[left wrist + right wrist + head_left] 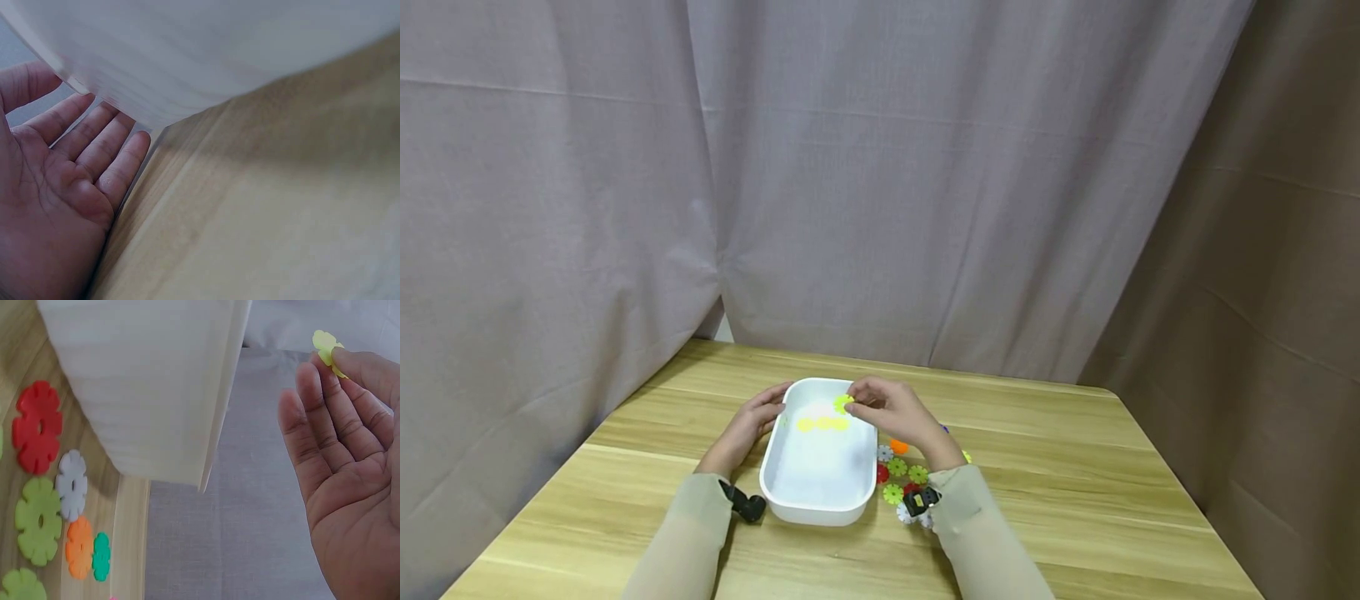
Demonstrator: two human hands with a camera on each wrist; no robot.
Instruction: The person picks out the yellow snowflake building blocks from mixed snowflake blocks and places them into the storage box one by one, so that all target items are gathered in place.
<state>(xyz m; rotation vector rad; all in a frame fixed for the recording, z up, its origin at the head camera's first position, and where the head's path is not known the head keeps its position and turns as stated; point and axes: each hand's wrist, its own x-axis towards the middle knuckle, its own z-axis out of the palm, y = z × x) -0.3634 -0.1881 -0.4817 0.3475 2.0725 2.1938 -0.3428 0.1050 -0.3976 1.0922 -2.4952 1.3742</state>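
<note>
A white rectangular tray (820, 475) stands on the table with several yellow pieces (823, 423) lying inside. My right hand (895, 412) is above its right rim and pinches a yellow-green flower-shaped plastic piece (326, 345) between thumb and forefinger; the other fingers are loosely bent. At the tray's left side is my left hand (748, 425). In the left wrist view, its fingers (103, 137) are fairly straight and meet or nearly meet the tray wall (175, 62).
Loose flower-shaped pieces lie right of the tray, among them red (39, 427), white (72, 485), orange (79, 547) and green (100, 556), partly beneath my right forearm. The wooden table (1075, 483) reaches back to a grey curtain (880, 208).
</note>
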